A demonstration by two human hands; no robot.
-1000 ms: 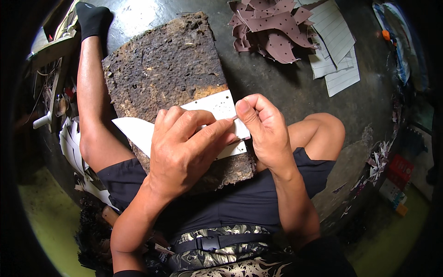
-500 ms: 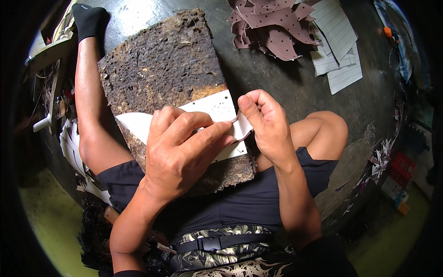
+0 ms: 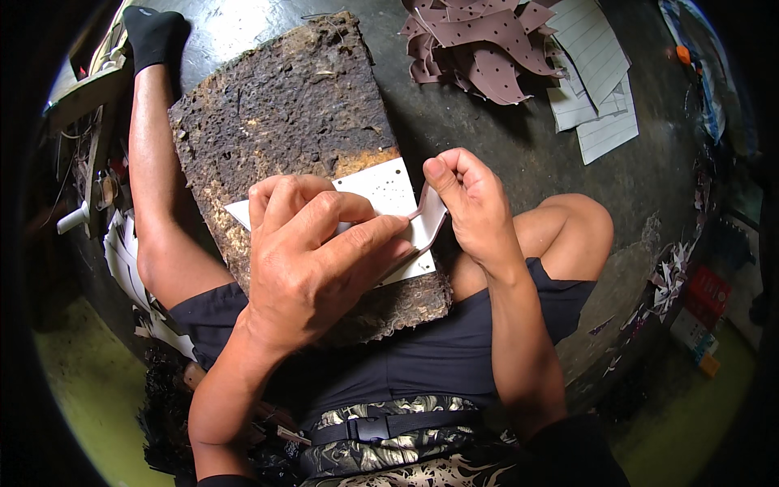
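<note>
A white sheet with small holes [image 3: 388, 185] lies on a rough dark slab [image 3: 284, 122] across my lap. On top of it is a thin curved piece, white with a mauve edge [image 3: 433, 231]. The fingers of my left hand [image 3: 312, 243] are bunched over this piece, pinning it to the sheet. My right hand [image 3: 471, 199] pinches its right end, which bends up off the sheet. A white pointed tip [image 3: 238, 213] sticks out left of my left hand; whether it belongs to the same piece is hidden beneath the hand.
Beyond the slab, to the right, is a heap of mauve cut pieces with dark holes [image 3: 487, 49]. Beside it lie lined paper sheets [image 3: 608, 122]. Pale scraps gather at the far right [image 3: 669, 276] and left [image 3: 126, 252]. My legs flank the slab.
The white tip left of my left hand now shows less. At my right hand, more of the piece's mauve edge shows, bent upward. My left hand has shifted slightly left.
</note>
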